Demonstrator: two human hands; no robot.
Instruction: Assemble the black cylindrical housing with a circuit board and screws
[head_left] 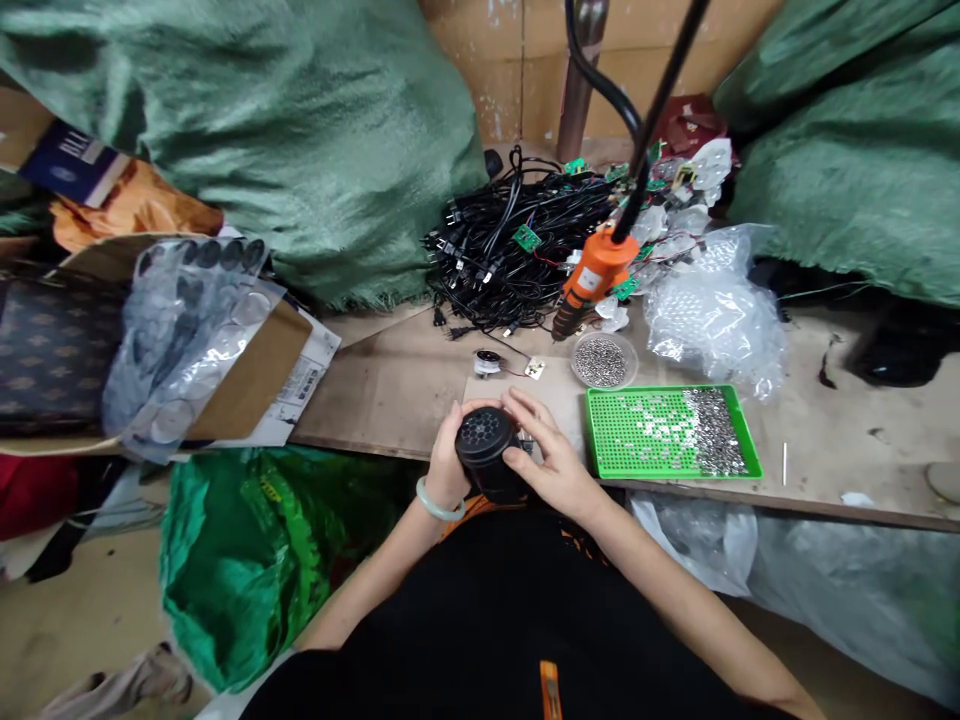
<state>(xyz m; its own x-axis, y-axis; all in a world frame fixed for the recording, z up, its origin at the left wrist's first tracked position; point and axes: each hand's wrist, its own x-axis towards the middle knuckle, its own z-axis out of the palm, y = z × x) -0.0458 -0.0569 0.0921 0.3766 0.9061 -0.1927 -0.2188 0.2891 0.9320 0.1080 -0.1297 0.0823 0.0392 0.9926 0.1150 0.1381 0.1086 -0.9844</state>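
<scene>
Close to my body, at the bench's front edge, I hold a black cylindrical housing (487,455) with a honeycomb pattern on its round top. My left hand (450,462) wraps its left side, a pale bangle on the wrist. My right hand (553,462) grips it from the right, thumb and fingers against the side. Something small and metallic shows by the right fingers, too hidden to name. Just beyond lies a small round black-and-white part (487,363), wired to a little pale board (535,368).
An orange electric screwdriver (598,268) hangs over the bench. Black power cords (517,240) are heaped behind. To the right are a dish of screws (602,360), a green perforated tray (600,462) with small metal pieces, and a clear plastic bag (712,310). A cardboard box (251,365) stands left.
</scene>
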